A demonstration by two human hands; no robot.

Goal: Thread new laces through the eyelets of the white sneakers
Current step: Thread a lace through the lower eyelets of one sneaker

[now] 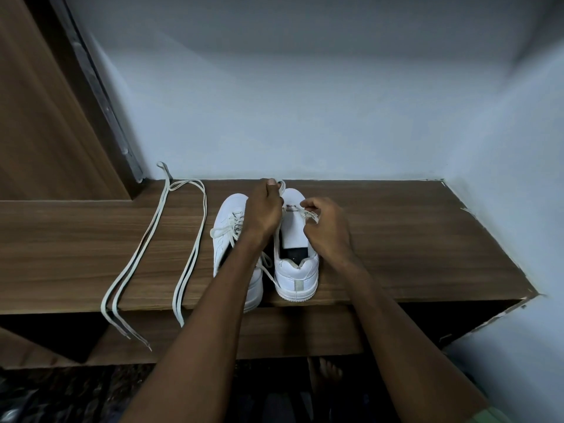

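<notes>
The shelf (pixel 381 239) under my hands is wood-grain laminate, brown and matt, chipped along its right edge; the sneakers (pixel 297 276) look like smooth white leather or a synthetic with a faint sheen; the spare laces (pixel 189 239) are flat woven cloth, off-white and dull; the wall (pixel 305 117) is matt painted plaster

Probably a home, wooden shelf (pixel 381 239), door (pixel 45 117), painted wall (pixel 305 102)

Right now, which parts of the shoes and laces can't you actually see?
Head view only:
- Right sneaker: its eyelets are hidden behind both hands.
- Left sneaker: its inner side and heel are covered by the left forearm.
- Lace pinched by the right hand: too small to tell which eyelet it enters.
- Spare laces: ends hang over the shelf edge.
</notes>
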